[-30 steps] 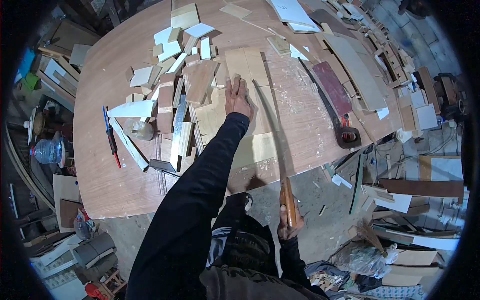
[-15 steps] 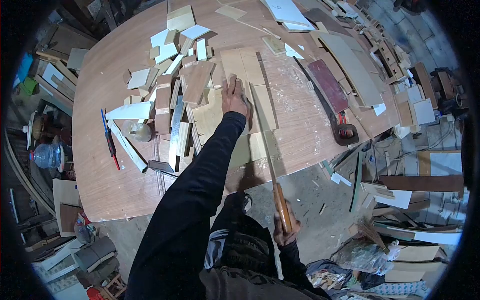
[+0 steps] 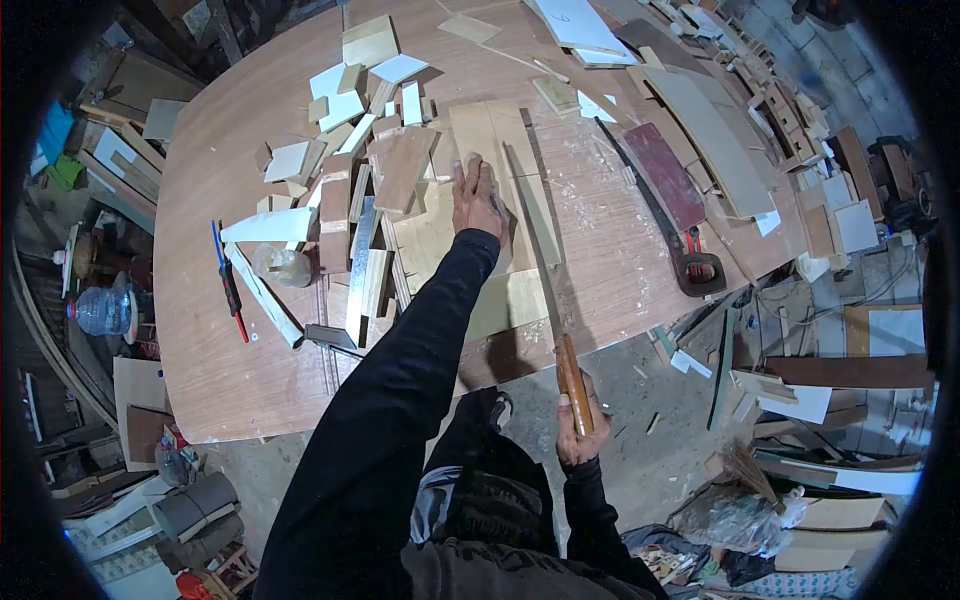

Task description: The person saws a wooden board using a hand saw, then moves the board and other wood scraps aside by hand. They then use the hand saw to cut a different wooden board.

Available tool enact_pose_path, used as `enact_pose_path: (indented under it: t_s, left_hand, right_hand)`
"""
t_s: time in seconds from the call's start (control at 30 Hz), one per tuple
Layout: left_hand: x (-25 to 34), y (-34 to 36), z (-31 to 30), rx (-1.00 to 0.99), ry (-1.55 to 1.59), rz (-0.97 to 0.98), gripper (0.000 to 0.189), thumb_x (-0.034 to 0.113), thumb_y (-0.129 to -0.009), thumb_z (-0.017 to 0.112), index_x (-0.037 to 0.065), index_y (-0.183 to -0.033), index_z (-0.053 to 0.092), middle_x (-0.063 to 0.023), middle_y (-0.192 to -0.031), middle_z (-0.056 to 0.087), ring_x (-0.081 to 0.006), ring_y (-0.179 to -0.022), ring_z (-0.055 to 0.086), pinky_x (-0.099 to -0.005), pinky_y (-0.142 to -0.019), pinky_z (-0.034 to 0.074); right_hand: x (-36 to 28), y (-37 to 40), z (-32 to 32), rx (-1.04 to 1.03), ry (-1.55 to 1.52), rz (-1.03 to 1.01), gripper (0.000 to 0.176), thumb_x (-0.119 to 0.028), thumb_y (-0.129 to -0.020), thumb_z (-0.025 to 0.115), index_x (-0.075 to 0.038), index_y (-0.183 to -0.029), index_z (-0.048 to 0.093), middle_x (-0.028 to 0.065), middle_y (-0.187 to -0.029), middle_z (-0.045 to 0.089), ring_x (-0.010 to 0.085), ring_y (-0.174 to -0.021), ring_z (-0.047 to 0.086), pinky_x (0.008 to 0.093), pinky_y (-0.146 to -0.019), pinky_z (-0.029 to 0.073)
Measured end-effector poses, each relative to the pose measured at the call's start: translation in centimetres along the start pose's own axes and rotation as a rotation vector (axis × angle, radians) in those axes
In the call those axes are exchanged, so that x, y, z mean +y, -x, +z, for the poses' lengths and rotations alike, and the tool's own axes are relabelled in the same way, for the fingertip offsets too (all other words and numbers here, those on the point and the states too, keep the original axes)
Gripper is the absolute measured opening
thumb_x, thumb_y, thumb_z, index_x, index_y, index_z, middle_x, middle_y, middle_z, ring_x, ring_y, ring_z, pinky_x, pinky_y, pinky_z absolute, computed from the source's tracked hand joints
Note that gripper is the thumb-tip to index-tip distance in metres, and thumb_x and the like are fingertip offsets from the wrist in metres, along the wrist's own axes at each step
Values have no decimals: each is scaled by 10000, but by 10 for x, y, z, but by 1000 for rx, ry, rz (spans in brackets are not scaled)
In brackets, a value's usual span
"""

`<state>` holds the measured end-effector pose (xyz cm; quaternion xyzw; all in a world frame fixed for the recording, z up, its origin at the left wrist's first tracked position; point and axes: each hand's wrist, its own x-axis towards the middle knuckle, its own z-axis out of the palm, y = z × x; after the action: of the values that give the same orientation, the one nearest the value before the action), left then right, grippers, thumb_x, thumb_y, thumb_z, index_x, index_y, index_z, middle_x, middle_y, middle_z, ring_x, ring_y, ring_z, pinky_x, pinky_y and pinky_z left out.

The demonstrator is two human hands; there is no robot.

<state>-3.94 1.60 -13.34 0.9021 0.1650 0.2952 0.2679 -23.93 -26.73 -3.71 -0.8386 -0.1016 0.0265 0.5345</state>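
Head view: the left hand [image 3: 478, 200] lies flat with fingers spread, palm down on the pale plywood panel [image 3: 487, 128]. It grips nothing and is likely pressing so the sheet cannot shift. The right hand [image 3: 578, 437] is clenched around the rounded wooden handle of a long saw [image 3: 541, 250]. That hand hangs off the near edge of the surface [image 3: 220, 370], over the floor, which probably gives the arm room.

The saw's blade is narrow, grey and slightly curved. It lies along the panel just beside the left hand, running away from the body. The panel sits mid-surface and reaches toward the near edge, with the left hand close to the blade's line where the hold-down counts most.

- Surface is reddish-brown veneer with rounded corners, dusted with pale sawdust [image 3: 590, 190] to the right of the blade.
- Heap of offcuts [image 3: 345, 150] lies left of the panel: blocks, strips and wedges, raw and light-coloured.
- Second saw [image 3: 660, 215], black-handled, lies well to the right.
- Clear plastic bottle [image 3: 282, 262] lies on its side near the heap.
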Motion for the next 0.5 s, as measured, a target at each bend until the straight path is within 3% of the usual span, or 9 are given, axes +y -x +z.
enact_pose_path:
  t_s: [0.13, 0.33, 0.4, 0.5]
  left_hand:
    - [1, -2, 0, -30, -43, -15, 551, 21, -796, 525, -17, -1343, 477, -161, -1505, 341, -424, -1408, 230, -444, -1163, 243]
    - [6, -2, -7, -88, -67, -46, 559, 36, -800, 536, -26, -1351, 468, -162, -1502, 346, -421, -1414, 223, -440, -1167, 236]
    - [4, -1, -5, -73, -61, -28, 564, 32, -792, 535, -28, -1350, 470, -165, -1502, 347, -421, -1415, 220, -436, -1171, 228]
    - [2, -1, -3, -36, -16, -7, 570, 34, -784, 536, -26, -1347, 477, -165, -1503, 346, -420, -1417, 215, -432, -1177, 213]
  right_hand:
    - [0, 3, 8, 49, -23, -38, 390, -134, -874, 638, -59, -1253, 579, 139, -1061, 676, 183, -814, 662, 289, -748, 518]
    - [-12, 10, 4, -29, -37, 124, 373, -184, -890, 624, -57, -1238, 590, 123, -1034, 680, 162, -821, 649, 296, -755, 512]
    - [-9, 7, 11, 49, -40, 14, 376, -177, -883, 635, -45, -1232, 594, 121, -1003, 686, 164, -752, 643, 294, -706, 521]
    - [-10, 1, 16, 51, 9, 48, 387, -169, -871, 654, -36, -1230, 598, 109, -971, 693, 156, -708, 639, 289, -664, 523]
